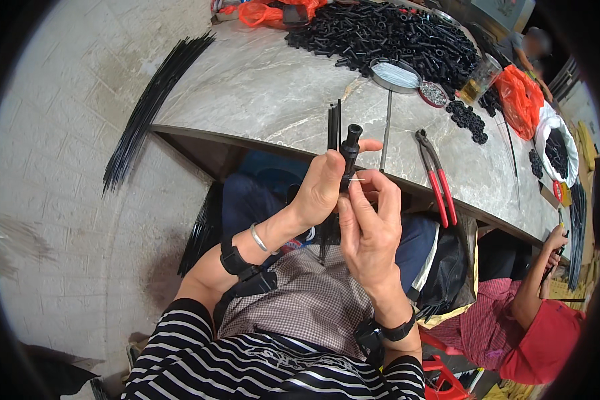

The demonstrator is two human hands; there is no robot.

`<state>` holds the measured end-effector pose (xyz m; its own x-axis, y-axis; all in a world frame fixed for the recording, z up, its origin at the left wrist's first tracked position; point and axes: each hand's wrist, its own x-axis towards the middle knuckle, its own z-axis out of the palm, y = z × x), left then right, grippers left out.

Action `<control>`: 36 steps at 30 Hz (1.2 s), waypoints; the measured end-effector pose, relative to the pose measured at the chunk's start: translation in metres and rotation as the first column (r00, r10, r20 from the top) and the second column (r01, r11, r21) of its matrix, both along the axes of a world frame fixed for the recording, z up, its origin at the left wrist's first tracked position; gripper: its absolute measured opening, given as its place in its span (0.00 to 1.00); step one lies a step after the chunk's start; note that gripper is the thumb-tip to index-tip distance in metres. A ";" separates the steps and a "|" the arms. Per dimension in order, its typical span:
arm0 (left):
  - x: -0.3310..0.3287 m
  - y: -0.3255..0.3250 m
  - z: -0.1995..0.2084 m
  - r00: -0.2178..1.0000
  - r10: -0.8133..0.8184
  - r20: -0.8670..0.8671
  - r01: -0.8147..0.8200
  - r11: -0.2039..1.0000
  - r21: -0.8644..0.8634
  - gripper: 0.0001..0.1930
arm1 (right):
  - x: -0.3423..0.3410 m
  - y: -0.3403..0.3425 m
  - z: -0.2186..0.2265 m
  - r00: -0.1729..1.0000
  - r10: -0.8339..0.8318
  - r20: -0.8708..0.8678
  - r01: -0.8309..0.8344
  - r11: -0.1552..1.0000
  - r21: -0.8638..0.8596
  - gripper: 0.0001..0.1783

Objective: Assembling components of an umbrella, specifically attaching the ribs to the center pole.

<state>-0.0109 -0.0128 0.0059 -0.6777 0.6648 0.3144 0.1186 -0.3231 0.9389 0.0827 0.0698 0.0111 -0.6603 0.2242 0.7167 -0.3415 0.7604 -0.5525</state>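
Closed around a black flared plastic fitting [352, 141] is my left hand [315, 190], in front of my chest near the table's edge. Thin black rods [333, 125] stand upright beside the fitting, gripped in the same hand. My right hand [373, 233] pinches a thin pale pin [358, 179] between thumb and forefinger. The pin points at the fitting's side; whether it enters a hole is too small to tell. The fitting's lower end is hidden behind my fingers.
On the stone-topped table [247, 87] lie red-handled pliers [440, 187], a pile of black fittings [387, 40], a tin of pins [395, 76], a dish of metal bits [433, 94] and a glass [479, 81]. Black rods [153, 110] overhang the left edge. Another person [513, 320] works at right.
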 end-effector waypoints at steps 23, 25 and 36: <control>0.016 -0.002 0.000 0.998 0.053 0.013 -0.053 0.998 -0.037 0.48 | 0.007 0.007 0.014 0.988 -0.126 -0.084 0.132 0.989 0.063 0.13; 0.018 -0.001 0.001 0.999 0.050 0.008 -0.049 0.998 -0.040 0.48 | 0.007 0.009 0.014 0.987 -0.128 -0.097 0.136 0.987 0.083 0.13; 0.029 -0.009 -0.001 0.983 0.154 -0.100 -0.158 0.987 -0.025 0.51 | 0.027 -0.002 0.022 0.975 0.122 0.184 -0.027 0.894 -0.447 0.04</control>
<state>0.0185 -0.0215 0.0048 -0.7411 0.5641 0.3641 0.2566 -0.2632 0.9300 0.1093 0.0680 0.0335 -0.8074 0.4287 0.4054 -0.2326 0.4002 -0.8864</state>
